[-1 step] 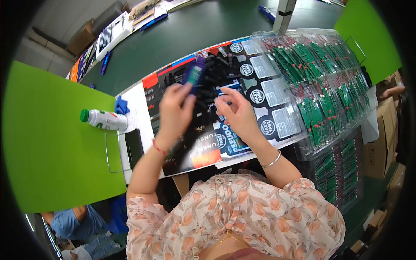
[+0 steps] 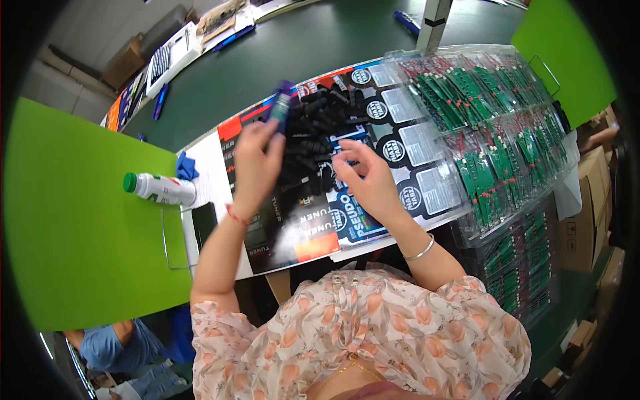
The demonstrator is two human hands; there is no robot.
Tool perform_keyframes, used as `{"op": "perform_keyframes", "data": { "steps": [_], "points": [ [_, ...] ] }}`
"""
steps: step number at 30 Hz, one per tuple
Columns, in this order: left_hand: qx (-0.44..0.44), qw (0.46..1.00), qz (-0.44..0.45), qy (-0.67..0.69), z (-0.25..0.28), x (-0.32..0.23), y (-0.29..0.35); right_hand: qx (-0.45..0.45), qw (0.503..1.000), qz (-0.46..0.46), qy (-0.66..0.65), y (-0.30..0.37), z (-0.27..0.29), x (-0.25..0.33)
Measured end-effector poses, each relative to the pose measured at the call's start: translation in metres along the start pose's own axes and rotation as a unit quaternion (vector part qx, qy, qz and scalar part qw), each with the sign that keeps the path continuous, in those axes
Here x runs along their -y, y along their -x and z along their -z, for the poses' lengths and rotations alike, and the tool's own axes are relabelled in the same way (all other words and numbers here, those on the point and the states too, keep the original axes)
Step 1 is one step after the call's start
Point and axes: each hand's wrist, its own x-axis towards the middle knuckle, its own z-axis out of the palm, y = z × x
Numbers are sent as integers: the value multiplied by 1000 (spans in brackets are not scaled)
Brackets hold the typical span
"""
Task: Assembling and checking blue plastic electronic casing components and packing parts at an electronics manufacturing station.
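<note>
Holding a small blue-and-purple device (image 2: pixel 280 110) pinched upright in its fingers, the left hand (image 2: pixel 255 167) hovers at the upper middle of the frame, beside a heap of black plastic parts (image 2: pixel 313 137). The right hand (image 2: pixel 370 183), fingers loosely curled and seemingly empty, reaches into that heap. Many parts remain piled; trays of green circuit boards (image 2: pixel 493 120) at right look full.

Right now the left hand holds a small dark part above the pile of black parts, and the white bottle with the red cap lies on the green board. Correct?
Not quite: the head view shows the white bottle has a green cap, not red. The left hand does hold a small dark part above the pile of black parts, and the bottle lies on the green board.
</note>
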Motion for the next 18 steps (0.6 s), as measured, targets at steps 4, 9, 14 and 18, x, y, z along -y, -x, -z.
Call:
{"op": "perform_keyframes", "data": {
  "steps": [4, 9, 14, 18],
  "points": [
    [-66, 979, 111, -158, -2, 151, -70, -37, 972, 87, 214, 13, 30, -5],
    [-74, 918, 191, -338, -22, 247, -122, -48, 955, 109, 273, 28, 49, -22],
    [-53, 909, 198, -362, -45, 275, -137, -39, 952, 105, 284, 28, 48, -22],
    [-22, 909, 222, -352, -56, 291, -125, -43, 933, 150, 323, 28, 48, -24]
  ]
}}
